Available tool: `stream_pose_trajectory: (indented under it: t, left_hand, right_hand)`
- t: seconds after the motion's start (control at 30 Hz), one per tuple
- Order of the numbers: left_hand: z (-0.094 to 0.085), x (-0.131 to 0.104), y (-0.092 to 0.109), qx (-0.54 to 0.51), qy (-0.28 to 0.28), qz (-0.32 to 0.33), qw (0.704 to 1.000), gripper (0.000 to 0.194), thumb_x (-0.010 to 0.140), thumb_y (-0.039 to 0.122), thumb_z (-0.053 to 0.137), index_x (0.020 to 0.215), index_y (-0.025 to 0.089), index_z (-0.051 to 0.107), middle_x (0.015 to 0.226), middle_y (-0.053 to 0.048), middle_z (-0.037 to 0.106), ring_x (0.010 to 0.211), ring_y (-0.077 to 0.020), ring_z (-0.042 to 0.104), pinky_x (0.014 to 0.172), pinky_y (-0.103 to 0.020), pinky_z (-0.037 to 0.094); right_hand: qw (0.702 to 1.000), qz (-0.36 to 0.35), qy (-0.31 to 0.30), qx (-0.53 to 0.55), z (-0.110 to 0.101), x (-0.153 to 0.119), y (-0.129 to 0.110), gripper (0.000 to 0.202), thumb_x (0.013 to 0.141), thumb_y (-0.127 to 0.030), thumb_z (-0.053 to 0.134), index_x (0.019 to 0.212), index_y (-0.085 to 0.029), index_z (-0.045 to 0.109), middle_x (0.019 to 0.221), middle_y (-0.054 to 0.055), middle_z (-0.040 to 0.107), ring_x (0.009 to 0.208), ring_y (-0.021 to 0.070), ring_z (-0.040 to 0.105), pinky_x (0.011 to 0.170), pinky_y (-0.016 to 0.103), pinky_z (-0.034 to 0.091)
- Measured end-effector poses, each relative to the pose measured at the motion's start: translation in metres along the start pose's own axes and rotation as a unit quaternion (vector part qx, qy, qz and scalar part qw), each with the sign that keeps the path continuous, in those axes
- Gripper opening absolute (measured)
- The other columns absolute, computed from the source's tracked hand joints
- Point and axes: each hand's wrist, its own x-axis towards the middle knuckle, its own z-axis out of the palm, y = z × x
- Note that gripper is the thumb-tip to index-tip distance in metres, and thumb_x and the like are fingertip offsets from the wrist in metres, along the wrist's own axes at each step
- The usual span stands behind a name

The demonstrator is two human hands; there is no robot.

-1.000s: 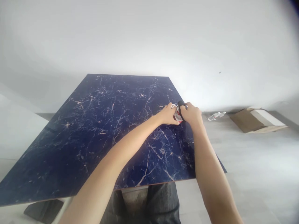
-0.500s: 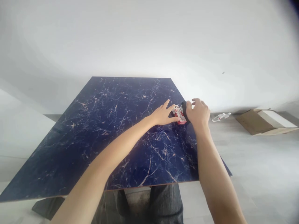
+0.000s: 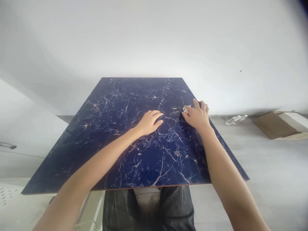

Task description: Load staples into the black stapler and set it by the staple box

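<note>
My left hand (image 3: 150, 122) hovers over or rests on the middle of the dark blue marble-patterned table (image 3: 134, 93), its fingers apart and nothing in it. Further right, close to the table's right edge, my right hand (image 3: 198, 118) is closed around a small white-and-red box (image 3: 185, 109). Only a white corner of the box shows, between thumb and forefinger; the rest is covered by the hand. A bit of a black object (image 3: 200, 103) peeks out behind the fingers, too hidden to name.
A plain wall (image 3: 144, 38) stands behind the table's far edge. On the floor to the right lie a clear plastic bottle (image 3: 236, 119) and an open cardboard box (image 3: 276, 125). A dark cable (image 3: 8, 146) is at far left.
My left hand has drawn back leftward, away from the small box. My right hand has come over the box, which showed its red-and-white side before and is now mostly covered.
</note>
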Motion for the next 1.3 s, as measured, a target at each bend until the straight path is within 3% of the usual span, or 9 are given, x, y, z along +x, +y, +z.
stream_pose_trajectory:
  t: [0.17,0.4,0.57,0.63,0.8,0.9,1.0,1.17,1.3]
  left_hand:
    - [0.005,0.003,0.003,-0.008,0.018,0.039,0.999,0.038,0.107,0.037,0.047,0.137,0.019,0.062,0.140,-0.010,0.063,0.129,-0.0266,0.054,0.112,-0.049,0.042]
    - [0.011,0.002,0.003,-0.005,0.027,0.062,0.998,0.033,0.105,0.031,0.051,0.134,0.021,0.065,0.138,-0.009,0.065,0.126,-0.0269,0.056,0.111,-0.049,0.044]
    - [0.012,0.003,0.005,0.006,0.010,0.077,0.997,0.032,0.104,0.027,0.052,0.133,0.020,0.065,0.138,-0.009,0.065,0.126,-0.0265,0.057,0.112,-0.049,0.044]
    - [0.007,0.001,0.002,0.009,0.018,0.075,0.997,0.032,0.104,0.027,0.053,0.132,0.020,0.066,0.137,-0.009,0.065,0.125,-0.0263,0.058,0.112,-0.049,0.044]
    - [-0.019,-0.020,0.008,0.009,0.004,0.087,0.996,0.027,0.105,0.027,0.052,0.124,0.019,0.070,0.128,-0.008,0.071,0.119,-0.0242,0.064,0.106,-0.046,0.048]
    - [-0.033,-0.045,0.019,0.028,-0.044,0.092,0.994,0.028,0.106,0.029,0.048,0.118,0.020,0.072,0.118,-0.007,0.075,0.110,-0.0233,0.068,0.103,-0.045,0.050]
    - [-0.044,-0.070,0.014,0.100,-0.020,0.011,0.995,0.040,0.103,0.031,0.051,0.136,0.013,0.064,0.139,-0.016,0.065,0.132,-0.0316,0.058,0.113,-0.051,0.043]
    - [-0.056,-0.095,-0.024,0.143,-0.101,-0.087,0.981,0.060,0.103,0.042,0.047,0.158,0.017,0.042,0.170,-0.016,0.029,0.157,-0.0383,0.025,0.124,-0.059,0.028]
    - [-0.054,-0.098,-0.031,0.138,-0.137,-0.094,0.976,0.065,0.106,0.055,0.038,0.160,0.019,0.041,0.172,-0.015,0.022,0.159,-0.0392,0.019,0.126,-0.061,0.023]
  right_hand:
    - [1.000,0.024,0.005,-0.002,0.000,0.001,0.000,0.038,0.096,-0.036,0.048,0.112,-0.021,0.079,0.157,0.014,0.047,0.139,0.0437,0.038,0.108,0.067,0.036]
    - [0.979,0.172,0.081,0.068,-0.017,0.006,0.022,0.051,0.095,-0.032,0.043,0.137,-0.013,0.064,0.139,0.024,0.059,0.120,0.0387,0.057,0.101,0.056,0.046]
    - [0.956,0.273,-0.036,0.101,-0.022,0.008,0.047,0.052,0.097,-0.040,0.044,0.135,-0.010,0.063,0.114,0.025,0.071,0.110,0.0395,0.065,0.097,0.055,0.047]
    - [0.957,0.271,-0.010,0.102,-0.024,0.009,0.046,0.052,0.098,-0.043,0.044,0.132,-0.010,0.064,0.116,0.025,0.071,0.111,0.0392,0.065,0.098,0.056,0.047]
    - [0.972,0.101,0.134,0.165,-0.031,0.004,-0.009,0.044,0.103,-0.037,0.041,0.130,-0.012,0.064,0.123,0.021,0.070,0.112,0.0328,0.066,0.101,0.053,0.050]
    - [0.960,-0.111,0.065,0.248,-0.030,-0.016,-0.072,0.042,0.103,-0.037,0.043,0.133,-0.015,0.064,0.129,0.017,0.069,0.123,0.0312,0.063,0.109,0.051,0.048]
    - [0.928,-0.247,-0.025,0.279,-0.024,-0.045,-0.127,0.060,0.103,-0.047,0.046,0.152,-0.012,0.047,0.153,0.020,0.053,0.143,0.0333,0.048,0.119,0.053,0.040]
    - [0.901,-0.305,-0.171,0.256,-0.008,-0.075,-0.154,0.090,0.097,-0.066,0.053,0.162,-0.008,0.031,0.167,0.024,0.031,0.156,0.0384,0.028,0.125,0.058,0.030]
    - [0.906,-0.292,-0.182,0.244,-0.001,-0.075,-0.148,0.087,0.099,-0.063,0.052,0.162,-0.008,0.030,0.166,0.023,0.033,0.157,0.0380,0.025,0.127,0.058,0.027]
